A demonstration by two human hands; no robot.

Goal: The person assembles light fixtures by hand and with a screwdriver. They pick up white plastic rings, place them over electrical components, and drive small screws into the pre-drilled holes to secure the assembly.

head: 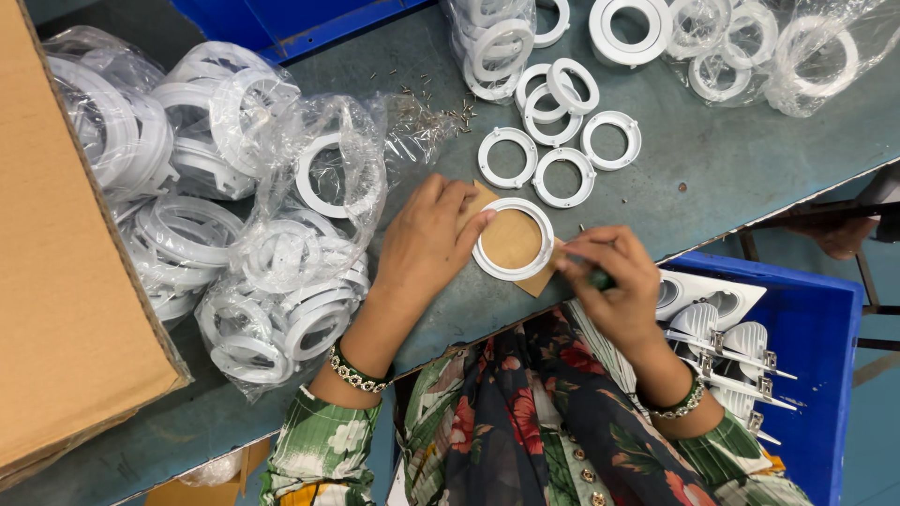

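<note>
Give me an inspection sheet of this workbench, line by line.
Surface: grey-green bench top, worn.
Job's things: white ring lying on a brown card square; loose white rings behind it.
Clutter: bagged rings at left and far right, small screws scattered, cardboard box.
Hands: left hand pressing the ring's rim; right hand gripping a green-handled tool beside the ring.
Cables: nothing seen.
Surroundings: blue bin with white metal fittings at right.
</note>
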